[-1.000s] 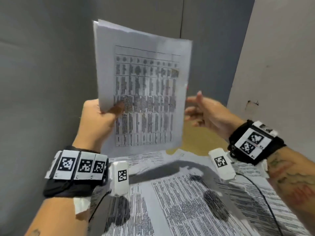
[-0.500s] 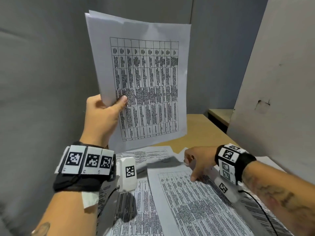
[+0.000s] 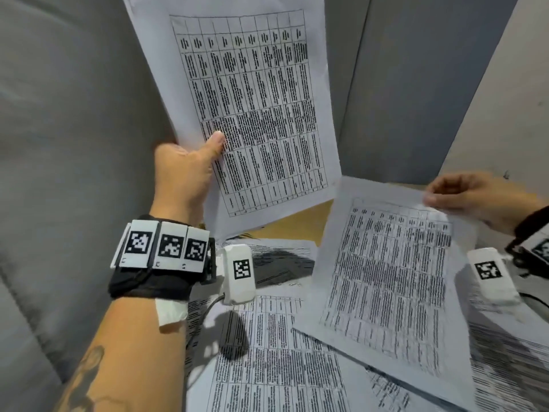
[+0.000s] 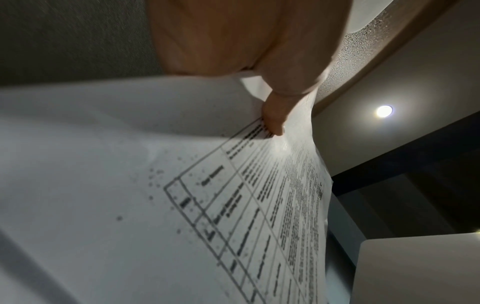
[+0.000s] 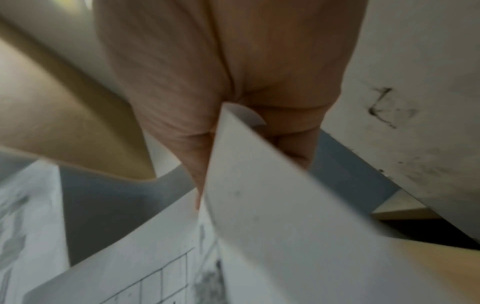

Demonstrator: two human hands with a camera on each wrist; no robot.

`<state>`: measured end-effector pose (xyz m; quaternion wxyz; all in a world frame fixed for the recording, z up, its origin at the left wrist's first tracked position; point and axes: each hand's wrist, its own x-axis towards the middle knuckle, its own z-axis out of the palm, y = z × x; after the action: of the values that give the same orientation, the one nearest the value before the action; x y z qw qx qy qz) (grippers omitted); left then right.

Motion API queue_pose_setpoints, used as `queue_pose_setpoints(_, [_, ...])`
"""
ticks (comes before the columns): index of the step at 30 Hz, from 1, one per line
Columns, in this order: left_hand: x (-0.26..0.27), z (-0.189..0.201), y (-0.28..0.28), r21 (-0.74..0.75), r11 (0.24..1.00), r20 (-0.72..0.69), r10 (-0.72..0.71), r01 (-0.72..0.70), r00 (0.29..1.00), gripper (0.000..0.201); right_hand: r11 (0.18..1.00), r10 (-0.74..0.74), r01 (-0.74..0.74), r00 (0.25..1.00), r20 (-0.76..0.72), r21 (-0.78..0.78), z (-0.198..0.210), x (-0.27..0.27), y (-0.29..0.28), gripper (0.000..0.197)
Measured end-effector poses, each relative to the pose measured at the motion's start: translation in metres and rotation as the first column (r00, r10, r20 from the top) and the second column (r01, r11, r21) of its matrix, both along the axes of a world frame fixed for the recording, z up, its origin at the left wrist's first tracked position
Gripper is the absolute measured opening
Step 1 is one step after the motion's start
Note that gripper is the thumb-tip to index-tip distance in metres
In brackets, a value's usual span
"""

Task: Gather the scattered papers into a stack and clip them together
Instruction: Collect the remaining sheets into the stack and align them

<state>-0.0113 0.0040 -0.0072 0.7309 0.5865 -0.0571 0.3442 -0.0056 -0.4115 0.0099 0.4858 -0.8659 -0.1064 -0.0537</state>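
Observation:
My left hand [image 3: 190, 162] holds a small stack of printed table sheets [image 3: 252, 108] upright above the desk, thumb pressed on the front page; the left wrist view shows the same stack [image 4: 182, 195] pinched under the thumb. My right hand [image 3: 463, 194] pinches the far right corner of a single printed sheet [image 3: 389, 278] and holds it lifted and tilted over the desk. In the right wrist view that sheet [image 5: 272, 216] sits between thumb and fingers. Several more printed sheets [image 3: 282, 367] lie spread flat on the desk below. No clip is in view.
Grey partition walls [image 3: 74, 114] close in the left and back. A pale board [image 3: 505, 120] stands at the right. A strip of wooden desk [image 3: 294, 224] shows between the held stack and the lifted sheet.
My right hand went down to the desk, took hold of a sheet by its corner and lifted it. The left hand raised its stack a little higher.

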Motion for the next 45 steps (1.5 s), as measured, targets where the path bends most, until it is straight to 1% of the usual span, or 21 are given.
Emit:
queue_pose_setpoints(2, [0.000,0.001,-0.001,-0.013,1.000,0.012,0.016,-0.016,1.000,0.037,1.000,0.013,-0.011,0.997,-0.080,0.028,-0.004,-0.001,-0.011,0.066])
queue_pose_setpoints(3, [0.000,0.002,-0.001,-0.017,1.000,0.015,0.024,-0.023,1.000,0.038,0.999,0.029,-0.033,0.991,-0.132,-0.021,-0.011,-0.002,-0.011,0.069])
queue_pose_setpoints(4, [0.000,0.002,0.000,-0.016,0.999,0.011,0.032,-0.032,0.999,0.039,0.993,0.039,-0.057,0.984,-0.171,-0.101,-0.019,-0.003,-0.009,0.067])
queue_pose_setpoints(6, [-0.002,0.004,-0.001,-0.017,0.999,0.005,0.036,-0.035,0.999,0.040,0.963,0.045,-0.100,0.975,-0.217,-0.249,-0.035,-0.007,0.011,0.048])
queue_pose_setpoints(9, [-0.003,0.005,-0.002,-0.034,0.999,0.036,0.019,-0.017,0.999,0.023,0.925,0.119,-0.209,0.952,-0.282,-0.316,-0.060,-0.013,0.058,0.015])
queue_pose_setpoints(10, [-0.002,0.004,-0.003,-0.037,0.999,0.046,0.016,-0.014,0.999,0.024,0.909,0.146,-0.244,0.945,-0.292,-0.338,-0.070,-0.013,0.074,0.012])
queue_pose_setpoints(12, [0.000,0.002,-0.003,-0.030,1.000,0.042,0.006,-0.005,0.999,0.032,0.862,0.168,-0.274,0.948,-0.270,-0.426,-0.086,-0.009,0.104,0.016])
queue_pose_setpoints(15, [0.000,0.001,-0.004,-0.013,1.000,0.034,-0.019,0.020,0.999,0.031,0.773,0.188,-0.259,0.965,-0.181,-0.579,-0.098,-0.006,0.142,0.013])
queue_pose_setpoints(16, [0.002,0.000,-0.004,-0.010,1.000,0.025,-0.020,0.020,0.999,0.029,0.745,0.188,-0.244,0.970,-0.155,-0.621,-0.097,-0.008,0.152,0.016])
queue_pose_setpoints(18, [0.002,-0.001,-0.004,0.002,1.000,0.011,-0.016,0.016,1.000,0.036,0.699,0.186,-0.253,0.967,-0.172,-0.669,-0.096,-0.010,0.166,0.033])
queue_pose_setpoints(20, [0.003,-0.001,-0.003,-0.004,1.000,0.009,-0.027,0.027,1.000,0.042,0.639,0.176,-0.326,0.944,-0.280,-0.697,-0.094,-0.014,0.174,0.061])
queue_pose_setpoints(22, [0.005,-0.002,-0.003,-0.022,0.999,0.014,-0.040,0.041,0.999,0.041,0.541,0.168,-0.379,0.923,-0.345,-0.751,-0.094,-0.020,0.182,0.091])
queue_pose_setpoints(24, [0.005,-0.002,-0.004,-0.025,0.999,0.016,-0.041,0.041,0.999,0.042,0.489,0.167,-0.385,0.922,-0.349,-0.783,-0.093,-0.024,0.189,0.101])
queue_pose_setpoints(26, [0.005,-0.002,-0.005,-0.012,1.000,0.008,-0.029,0.029,1.000,0.044,0.501,0.150,-0.398,0.915,-0.376,-0.769,-0.091,-0.023,0.196,0.097])
queue_pose_setpoints(28, [0.005,-0.001,-0.005,-0.005,1.000,-0.002,-0.025,0.025,1.000,0.044,0.508,0.143,-0.421,0.901,-0.409,-0.752,-0.089,-0.021,0.200,0.082])
queue_pose_setpoints(33, [0.003,-0.001,-0.007,0.002,0.999,0.000,-0.037,0.037,0.999,0.038,0.644,0.116,-0.405,0.891,-0.440,-0.650,-0.094,-0.018,0.208,0.056])
queue_pose_setpoints(35, [0.002,0.000,-0.007,0.001,0.999,0.003,-0.037,0.037,0.999,0.039,0.638,0.162,-0.410,0.899,-0.407,-0.652,-0.097,-0.019,0.211,0.044])
queue_pose_setpoints(38, [0.002,0.001,-0.006,-0.008,1.000,0.001,-0.029,0.029,1.000,0.041,0.667,0.228,-0.377,0.925,-0.305,-0.642,-0.092,-0.024,0.206,0.043])
queue_pose_setpoints(40, [0.001,0.002,-0.003,-0.018,1.000,-0.004,-0.018,0.017,1.000,0.042,0.647,0.273,-0.349,0.936,-0.221,-0.678,-0.079,-0.031,0.194,0.033])
queue_pose_setpoints(42, [0.001,0.002,-0.001,-0.028,0.999,0.010,-0.019,0.019,1.000,0.040,0.594,0.319,-0.322,0.935,-0.152,-0.737,-0.061,-0.038,0.176,0.026])
queue_pose_setpoints(45, [0.001,0.001,0.002,-0.016,1.000,0.010,-0.004,0.005,1.000,0.037,0.543,0.341,-0.241,0.939,-0.050,-0.805,-0.028,-0.051,0.145,0.036])
